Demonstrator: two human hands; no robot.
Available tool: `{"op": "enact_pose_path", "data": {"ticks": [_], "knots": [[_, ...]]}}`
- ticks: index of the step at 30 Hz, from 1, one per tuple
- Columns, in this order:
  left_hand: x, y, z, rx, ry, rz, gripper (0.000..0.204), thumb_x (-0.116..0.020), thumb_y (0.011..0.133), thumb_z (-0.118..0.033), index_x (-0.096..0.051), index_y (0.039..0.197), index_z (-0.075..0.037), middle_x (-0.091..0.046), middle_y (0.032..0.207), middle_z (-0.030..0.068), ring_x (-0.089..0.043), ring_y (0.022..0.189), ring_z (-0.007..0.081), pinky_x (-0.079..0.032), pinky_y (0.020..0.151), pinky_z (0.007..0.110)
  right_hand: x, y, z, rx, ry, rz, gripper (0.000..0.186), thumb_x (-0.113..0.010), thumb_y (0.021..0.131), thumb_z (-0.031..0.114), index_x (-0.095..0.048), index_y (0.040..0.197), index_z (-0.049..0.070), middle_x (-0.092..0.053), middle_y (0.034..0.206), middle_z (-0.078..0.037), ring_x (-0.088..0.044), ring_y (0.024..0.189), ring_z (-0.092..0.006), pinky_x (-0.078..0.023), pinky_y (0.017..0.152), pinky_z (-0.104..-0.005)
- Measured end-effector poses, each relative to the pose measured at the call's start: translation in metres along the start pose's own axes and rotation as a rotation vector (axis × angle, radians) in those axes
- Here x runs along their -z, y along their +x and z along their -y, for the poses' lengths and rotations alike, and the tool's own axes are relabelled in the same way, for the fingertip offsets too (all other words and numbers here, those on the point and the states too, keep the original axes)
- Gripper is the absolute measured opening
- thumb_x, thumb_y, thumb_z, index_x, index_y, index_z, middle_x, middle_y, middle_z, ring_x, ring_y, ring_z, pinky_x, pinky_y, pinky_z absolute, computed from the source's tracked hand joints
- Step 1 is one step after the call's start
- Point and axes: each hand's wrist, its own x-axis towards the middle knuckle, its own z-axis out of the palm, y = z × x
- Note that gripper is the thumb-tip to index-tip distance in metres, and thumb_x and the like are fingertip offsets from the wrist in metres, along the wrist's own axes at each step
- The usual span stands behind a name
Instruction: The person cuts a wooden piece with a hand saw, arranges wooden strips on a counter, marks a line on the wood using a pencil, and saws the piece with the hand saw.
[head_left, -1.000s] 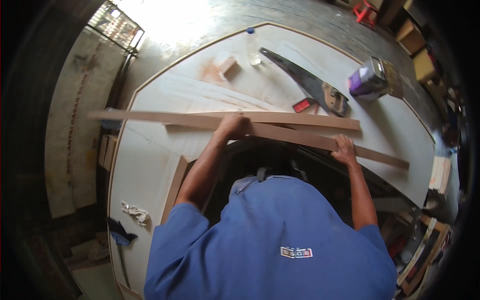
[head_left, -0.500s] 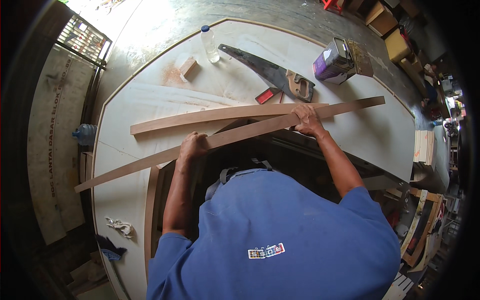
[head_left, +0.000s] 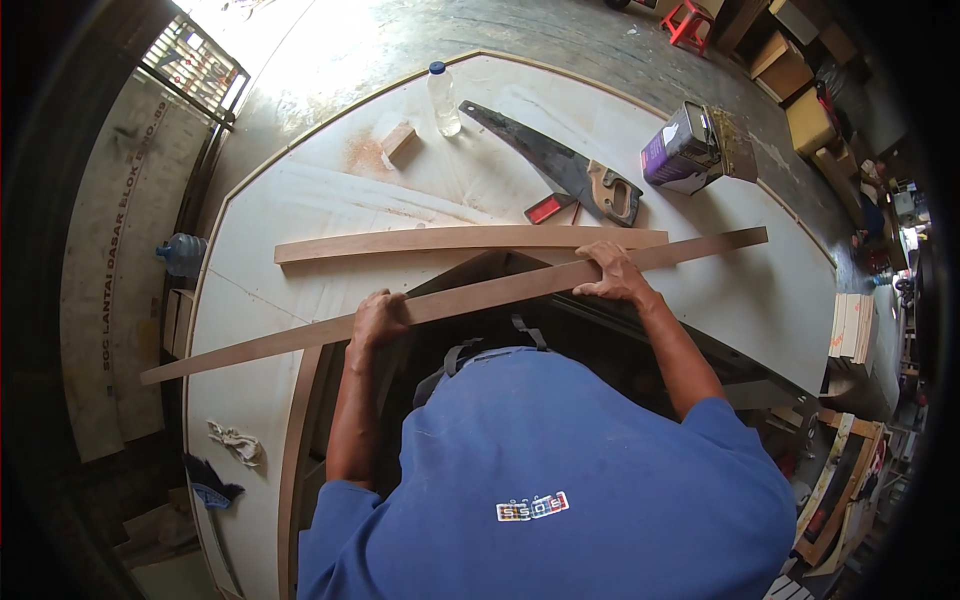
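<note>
Both my hands hold a long, slender wooden strip (head_left: 480, 298) that slants across the workbench, its right end farther away than its left. My left hand (head_left: 381, 320) is closed around it left of the middle. Toward the right part, my right hand (head_left: 613, 272) grips it, fingers over the far edge and thumb on the near side. Just beyond lies a second, gently curved wooden strip (head_left: 450, 240) on the white bench top (head_left: 250, 225). Near my right hand the held strip passes over its right end.
Farther back are a handsaw (head_left: 555, 155), a red-and-black tool (head_left: 549, 207), a water bottle (head_left: 444, 100), a wood block (head_left: 399, 140) beside sawdust and a metal can (head_left: 682, 150). A crumpled cloth (head_left: 236, 443) and a brush (head_left: 212, 483) lie at left. A dark angular opening (head_left: 470, 330) is before me.
The whole view has shifted, so the bench and its things appear lower and slightly right. The held strip has slid a little left relative to the bench. Both hands keep their hold.
</note>
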Motion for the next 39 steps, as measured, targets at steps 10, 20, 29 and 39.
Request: {"op": "enact_pose_path", "data": {"ticks": [10,20,29,39], "knots": [[0.05,-0.036,0.018,0.07,0.029,-0.108,0.05,-0.073,0.061,-0.015,-0.076,0.111,-0.014,-0.065,0.095,0.0143,-0.065,0.098,0.0349,-0.052,0.092,0.045,0.006,-0.09,0.022,-0.191,0.092,0.095,0.014,-0.069,0.077,0.017,-0.063,0.081,0.004,-0.064,0.081,-0.015,-0.065,0.083,-0.0337,-0.053,0.075,-0.0449],[0.055,-0.044,0.01,0.106,-0.115,-0.079,0.056,-0.079,0.061,-0.019,-0.074,0.116,-0.012,-0.068,0.102,0.0157,-0.066,0.102,0.0359,-0.053,0.094,0.045,-0.054,0.011,-0.03,-0.204,-0.293,-0.131,0.059,-0.074,0.08,0.036,-0.063,0.126,0.001,-0.06,0.128,-0.023,-0.05,0.128,-0.0423,-0.037,0.111,-0.0522],[0.049,-0.071,0.024,0.12,-0.098,-0.067,0.058,-0.079,0.061,-0.018,-0.073,0.119,-0.011,-0.068,0.105,0.0158,-0.066,0.104,0.0355,-0.053,0.095,0.044,-0.06,0.044,-0.016,-0.197,-0.214,0.285,0.047,-0.073,0.079,0.044,-0.074,0.11,0.009,-0.07,0.11,-0.02,-0.064,0.108,-0.0381,-0.044,0.101,-0.0533],[0.07,-0.077,0.021,0.131,-0.073,-0.043,0.053,-0.078,0.066,-0.017,-0.072,0.119,-0.013,-0.066,0.109,0.0153,-0.062,0.111,0.035,-0.051,0.098,0.044,-0.186,0.061,0.123,-0.277,0.092,-0.156,0.051,-0.076,0.077,0.053,-0.073,0.105,0.01,-0.074,0.097,-0.014,-0.069,0.094,-0.0374,-0.053,0.086,-0.0485]]}}
